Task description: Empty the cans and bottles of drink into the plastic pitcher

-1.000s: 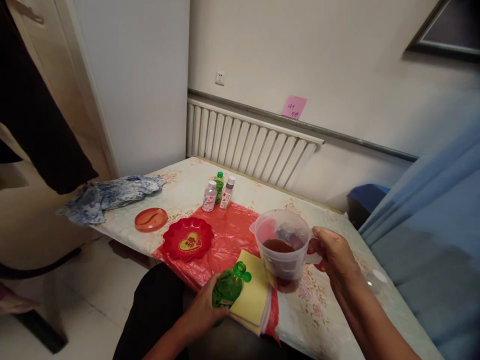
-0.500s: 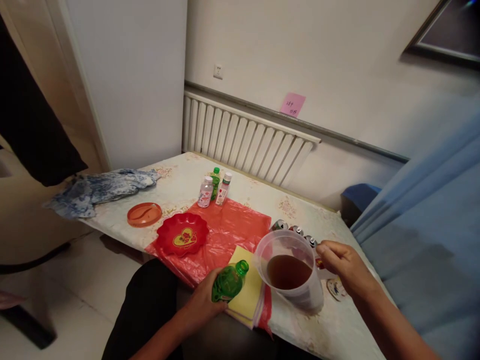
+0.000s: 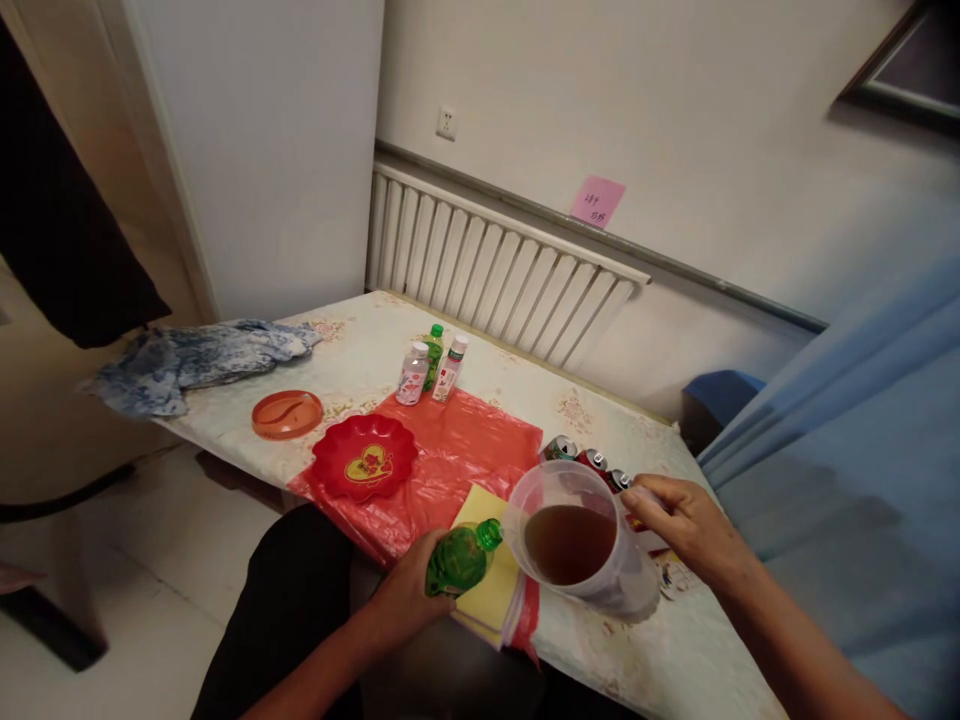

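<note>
My left hand (image 3: 411,592) is wrapped round a green plastic bottle (image 3: 459,560), uncapped and tilted with its mouth to the right. Close beside that mouth is the rim of a clear plastic pitcher (image 3: 566,480), partly filled with brown liquid (image 3: 570,543). My right hand (image 3: 686,520) grips the pitcher by its handle, and the pitcher leans toward the bottle. Whether liquid passes between them I cannot tell. Beneath the bottle lies a stack of yellow paper (image 3: 491,600) on a red plastic sheet (image 3: 472,430).
A red scalloped plate (image 3: 330,465) and an orange round dish (image 3: 287,432) lie to the left. Several small bottles (image 3: 411,375) stand at the back of the sheet. Opened drink cans (image 3: 560,449) stand behind the pitcher. Patterned cloth (image 3: 217,360) covers the table's left end.
The pitcher has tipped further left, its rim now nearer the bottle's mouth. The bottle leans more to the right. The camera view has shifted slightly.
</note>
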Demonstrator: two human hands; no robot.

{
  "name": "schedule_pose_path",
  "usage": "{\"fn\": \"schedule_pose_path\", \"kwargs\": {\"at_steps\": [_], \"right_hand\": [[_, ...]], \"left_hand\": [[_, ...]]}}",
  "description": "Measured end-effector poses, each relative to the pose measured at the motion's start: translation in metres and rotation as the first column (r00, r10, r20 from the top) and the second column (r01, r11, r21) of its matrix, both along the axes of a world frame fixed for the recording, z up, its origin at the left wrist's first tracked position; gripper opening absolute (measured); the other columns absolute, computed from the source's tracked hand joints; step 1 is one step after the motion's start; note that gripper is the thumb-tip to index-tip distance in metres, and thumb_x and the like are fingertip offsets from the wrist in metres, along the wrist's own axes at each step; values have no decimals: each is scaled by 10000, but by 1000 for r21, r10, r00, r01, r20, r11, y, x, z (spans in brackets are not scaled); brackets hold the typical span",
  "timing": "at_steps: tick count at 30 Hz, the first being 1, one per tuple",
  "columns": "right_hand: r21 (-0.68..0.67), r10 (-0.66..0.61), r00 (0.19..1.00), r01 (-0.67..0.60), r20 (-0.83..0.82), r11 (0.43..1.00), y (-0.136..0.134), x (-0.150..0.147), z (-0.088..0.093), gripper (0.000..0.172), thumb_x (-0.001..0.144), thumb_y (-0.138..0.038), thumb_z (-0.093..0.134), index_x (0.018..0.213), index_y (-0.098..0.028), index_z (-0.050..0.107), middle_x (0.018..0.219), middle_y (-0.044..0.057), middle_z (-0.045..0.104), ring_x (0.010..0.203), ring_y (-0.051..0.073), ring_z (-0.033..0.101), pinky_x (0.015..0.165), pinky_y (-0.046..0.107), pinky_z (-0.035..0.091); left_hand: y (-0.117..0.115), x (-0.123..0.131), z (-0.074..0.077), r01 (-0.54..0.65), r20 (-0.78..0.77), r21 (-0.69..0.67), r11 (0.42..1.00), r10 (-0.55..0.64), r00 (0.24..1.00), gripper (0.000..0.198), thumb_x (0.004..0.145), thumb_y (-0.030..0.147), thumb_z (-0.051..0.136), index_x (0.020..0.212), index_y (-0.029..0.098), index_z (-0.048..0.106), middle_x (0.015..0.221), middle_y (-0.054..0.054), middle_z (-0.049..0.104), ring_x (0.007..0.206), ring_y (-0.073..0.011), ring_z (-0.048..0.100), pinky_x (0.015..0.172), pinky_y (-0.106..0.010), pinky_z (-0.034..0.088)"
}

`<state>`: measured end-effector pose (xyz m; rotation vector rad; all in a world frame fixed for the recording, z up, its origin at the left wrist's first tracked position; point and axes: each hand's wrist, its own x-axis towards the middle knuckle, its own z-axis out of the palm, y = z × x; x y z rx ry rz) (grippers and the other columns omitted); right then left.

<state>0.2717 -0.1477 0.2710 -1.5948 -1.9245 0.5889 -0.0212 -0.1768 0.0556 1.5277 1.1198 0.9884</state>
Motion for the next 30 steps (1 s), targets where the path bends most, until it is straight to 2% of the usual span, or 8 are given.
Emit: {"fn": "schedule_pose_path", "kwargs": {"at_steps": [3,7,16,22,30], "right_hand": [[-63,24,999,-21,37,998,0,-2,3,344,791,-434,582,550,-199,511,541,-18,522,518,134,494,454,232,355],[-76,20,999,-18,29,997,1,-3,4,343,776,-442,600,547,-200,516,535,-20,512,505,129,471,443,233,344],[-13,74,971,-74,228,997,1,-8,13,361,791,-447,530,531,-199,489,511,-25,457,501,117,407,474,244,291],[1,102,963,-105,248,994,1,-8,14,367,794,-430,534,524,-205,428,506,-40,355,492,106,334,460,251,248],[3,118,947,-124,299,992,0,-11,18,397,802,-463,508,516,-207,408,503,-41,322,491,104,313,458,257,230]], "left_hand": [[1,0,-8,4,-5,32,999,-4,1000,642,639,101,669,1244,208,481,1248,-82,598,1151,-260,573,995,-375,454],[3,1,-16,4,-17,52,999,-3,1000,675,635,122,688,1266,196,460,1265,-85,588,1172,-266,561,1014,-380,443],[1,5,-2,4,-75,44,999,-1,997,655,626,93,679,1242,193,481,1232,-91,597,1155,-274,563,1010,-410,435],[1,6,-5,-5,-107,45,999,10,994,652,611,82,680,1225,194,491,1231,-93,594,1159,-284,555,1016,-419,429],[2,7,-10,14,-80,47,999,-10,997,691,594,77,687,1242,202,483,1252,-92,587,1174,-291,548,1029,-424,424]]}}
